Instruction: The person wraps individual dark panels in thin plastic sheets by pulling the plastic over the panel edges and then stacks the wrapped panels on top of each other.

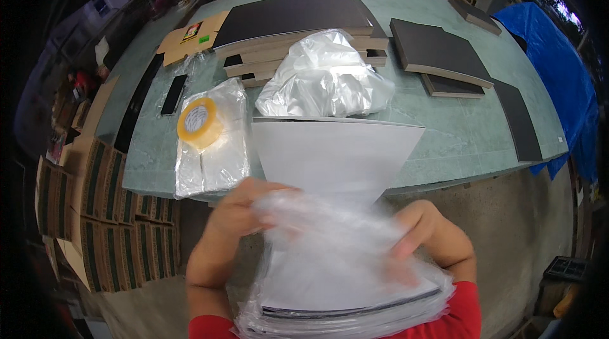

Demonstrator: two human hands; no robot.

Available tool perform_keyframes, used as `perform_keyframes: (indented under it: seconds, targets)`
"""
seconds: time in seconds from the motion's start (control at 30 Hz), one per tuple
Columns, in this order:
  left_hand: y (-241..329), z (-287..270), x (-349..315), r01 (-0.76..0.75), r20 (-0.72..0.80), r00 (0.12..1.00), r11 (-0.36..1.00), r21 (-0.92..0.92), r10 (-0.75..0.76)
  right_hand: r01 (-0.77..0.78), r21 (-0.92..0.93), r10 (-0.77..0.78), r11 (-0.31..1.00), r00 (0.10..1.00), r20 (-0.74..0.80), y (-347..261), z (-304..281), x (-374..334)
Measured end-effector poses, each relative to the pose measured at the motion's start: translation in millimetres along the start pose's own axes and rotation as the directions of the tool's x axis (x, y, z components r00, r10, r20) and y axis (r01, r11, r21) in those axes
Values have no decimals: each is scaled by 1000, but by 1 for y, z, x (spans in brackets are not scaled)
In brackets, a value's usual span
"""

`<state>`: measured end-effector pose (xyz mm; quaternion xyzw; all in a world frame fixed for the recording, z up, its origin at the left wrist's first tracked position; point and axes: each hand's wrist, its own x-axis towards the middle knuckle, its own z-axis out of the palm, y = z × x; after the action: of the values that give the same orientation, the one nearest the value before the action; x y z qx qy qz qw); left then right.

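Observation:
Close to my body is a stack of flat white panels in clear plastic, with dark edges showing. A clear plastic bag, smeared by motion, bunches up over the top of it. My left hand is closed on the bag's left side. On the right side, my right hand is curled around the film, its fingertips partly hidden and blurred. Beyond the bag, a white panel reaches onto the table edge; its near end disappears behind the film.
On the green table are a crumpled plastic bag, stacked dark boards, more dark boards, flat plastic packs under a tape roll, and a black phone. Cardboard cartons stand at left.

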<state>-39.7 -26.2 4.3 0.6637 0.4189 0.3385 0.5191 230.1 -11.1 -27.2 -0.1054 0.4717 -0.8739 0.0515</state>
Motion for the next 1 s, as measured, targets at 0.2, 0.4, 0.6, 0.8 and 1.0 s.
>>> perform_keyframes:
  seconds: [0.2,0.4,0.6,0.8,1.0]
  targets:
    - [43,-4,0,-456,771,630,756,469,-99,-794,-528,185,-301,494,-849,-14,35,-1]
    - [-37,-9,-1,-555,547,754,92,827,-364,-862,-386,-48,-328,423,-905,-42,62,18]
    - [32,-44,7,38,-259,960,872,488,104,-870,-452,-937,199,-35,-346,-32,42,-29]
    - [9,-44,50,-70,-175,863,455,888,474,-998,-20,-984,-64,66,-164,-36,17,-17]
    - [7,-54,23,-300,-84,879,681,668,470,-893,-437,-933,105,64,-355,-6,49,-46]
